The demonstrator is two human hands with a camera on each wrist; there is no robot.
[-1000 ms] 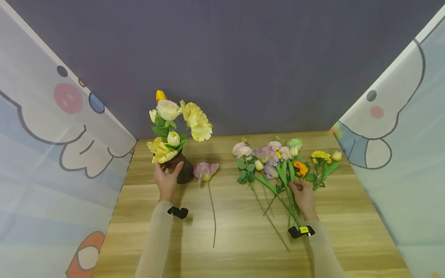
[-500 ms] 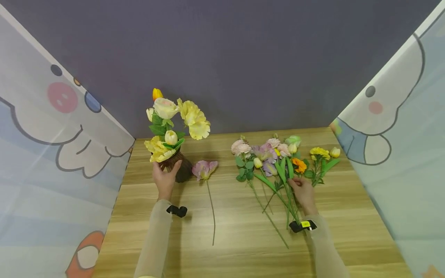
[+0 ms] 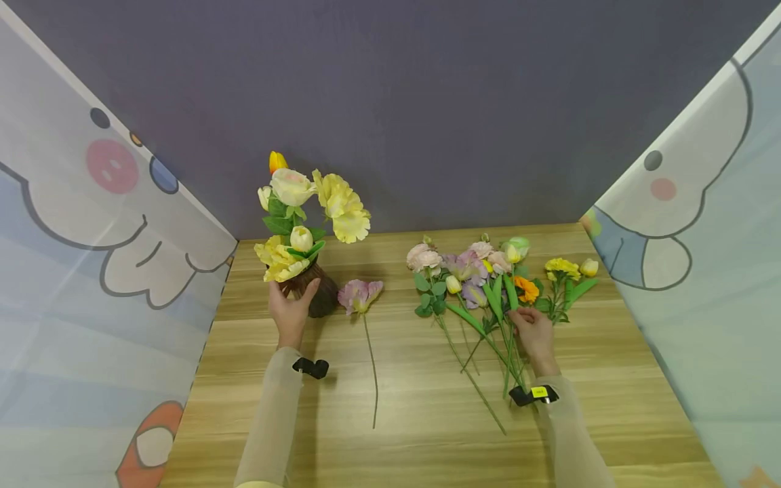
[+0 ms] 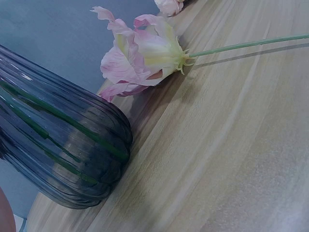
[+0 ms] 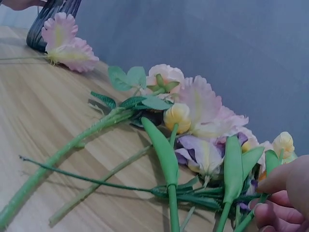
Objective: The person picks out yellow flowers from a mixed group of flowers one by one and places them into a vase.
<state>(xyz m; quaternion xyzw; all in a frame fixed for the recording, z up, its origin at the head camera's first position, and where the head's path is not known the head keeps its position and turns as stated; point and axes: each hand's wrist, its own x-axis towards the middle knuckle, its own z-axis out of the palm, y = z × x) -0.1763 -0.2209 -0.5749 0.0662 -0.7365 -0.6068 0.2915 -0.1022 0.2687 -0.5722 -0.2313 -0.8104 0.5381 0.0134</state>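
My left hand (image 3: pixel 289 315) holds a ribbed, see-through blue-grey vase (image 4: pixel 63 130) near its rim, thumb on the right side. Out of the vase rise yellow and cream flowers (image 3: pixel 293 188), and green stems (image 4: pixel 63 116) show through its glass. On the right, my right hand (image 3: pixel 533 335) pinches the green stem (image 5: pixel 246 221) of a pale yellow tulip (image 5: pixel 282 144) between thumb and fingers. That tulip lies among a pile of pink, purple and orange flowers (image 3: pixel 466 268), its broad leaf (image 3: pixel 510 293) just beyond my fingertips.
A single pink-purple flower (image 3: pixel 360 297) with a long stem lies beside the vase on the wooden table (image 3: pixel 427 461). Right of the pile lie a yellow flower (image 3: pixel 563 268) and another tulip (image 3: pixel 588 268). A dark grey wall (image 3: pixel 403 115) stands along the back edge.
The head view has shifted slightly. My right hand has edged a little farther back at the tulip stem, while my left hand stays on the vase.
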